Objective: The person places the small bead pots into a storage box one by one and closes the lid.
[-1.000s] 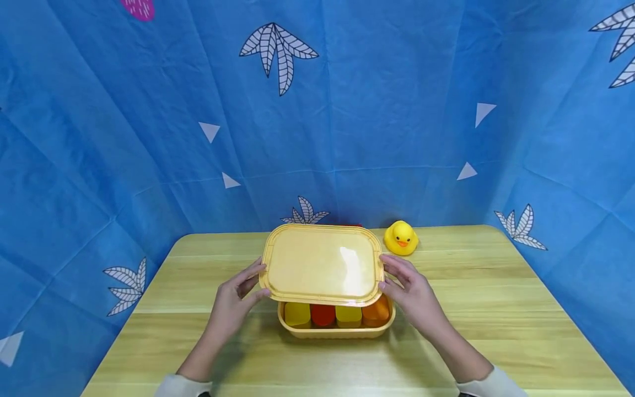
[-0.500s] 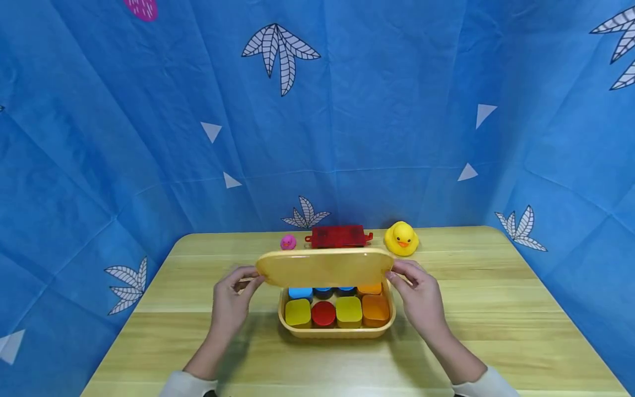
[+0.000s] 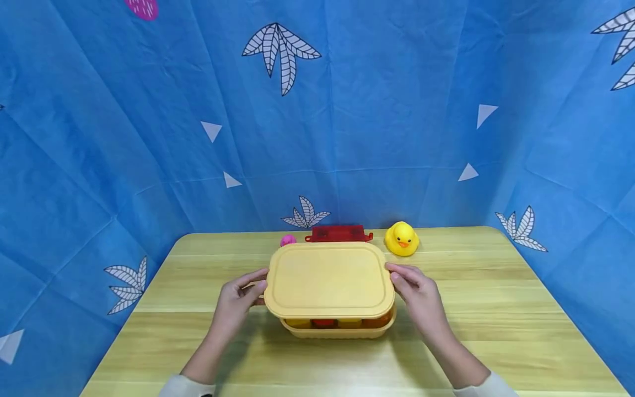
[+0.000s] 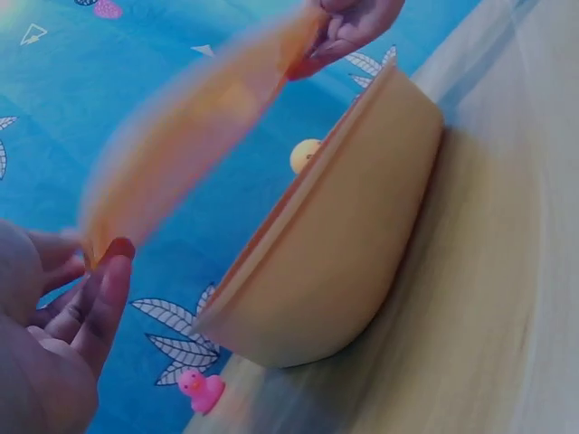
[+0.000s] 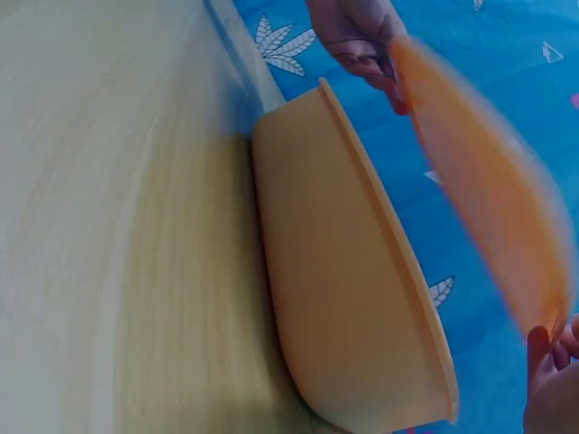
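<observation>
Both hands hold a pale yellow lid [image 3: 329, 281] over a matching oblong box [image 3: 337, 333] on the table. My left hand [image 3: 233, 303] pinches the lid's left edge between thumb and fingers. At the opposite edge, my right hand [image 3: 421, 300] grips it the same way. Air shows between lid and box rim in both wrist views, where the lid [image 4: 194, 136] is blurred and tilted above the box [image 5: 348, 271]. Yellow, red and orange pieces, including a red one [image 3: 324, 323], peek out along the box's near side. The lid hides the rest of the contents.
Behind the box lie a red translucent case [image 3: 338, 233] and a small pink duck [image 3: 288, 240], partly covered by the lid. A larger yellow duck [image 3: 402, 239] sits at the back right. Blue patterned cloth [image 3: 377, 110] hangs behind the wooden table [image 3: 496, 309].
Between the hands the lid has turned from a glossy face, through nearly edge-on, to a matte face. It now covers pieces that showed half a second ago.
</observation>
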Demonstrator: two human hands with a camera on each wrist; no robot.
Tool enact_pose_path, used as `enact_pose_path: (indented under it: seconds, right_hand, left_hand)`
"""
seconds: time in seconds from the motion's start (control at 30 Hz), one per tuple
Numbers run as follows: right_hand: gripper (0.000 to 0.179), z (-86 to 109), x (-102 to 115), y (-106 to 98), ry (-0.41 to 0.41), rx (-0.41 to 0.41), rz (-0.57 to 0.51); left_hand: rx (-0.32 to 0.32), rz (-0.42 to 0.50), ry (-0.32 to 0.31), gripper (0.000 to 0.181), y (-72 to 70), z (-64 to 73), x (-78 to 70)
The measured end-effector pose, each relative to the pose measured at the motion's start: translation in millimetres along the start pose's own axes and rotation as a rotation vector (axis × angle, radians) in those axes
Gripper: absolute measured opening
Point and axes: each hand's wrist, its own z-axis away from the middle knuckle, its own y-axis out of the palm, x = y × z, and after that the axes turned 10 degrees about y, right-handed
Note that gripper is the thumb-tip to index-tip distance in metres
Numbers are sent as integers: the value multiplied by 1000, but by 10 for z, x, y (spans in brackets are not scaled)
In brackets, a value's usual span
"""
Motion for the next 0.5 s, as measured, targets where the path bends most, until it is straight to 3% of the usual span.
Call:
enact_pose_path:
  seconds: [0.17,0.3,0.5]
  right_hand:
    - [39,22,-3,14,93,-46,24]
    - [42,34,-2,4,165,-29,23]
    - [43,6,-48,28,121,8,161]
  left_hand:
    - [15,10,-51,41,59,15,-5]
    - [-6,20,-54,40,89,21,-15]
    - [-24,-37,-61,37,81,7,20]
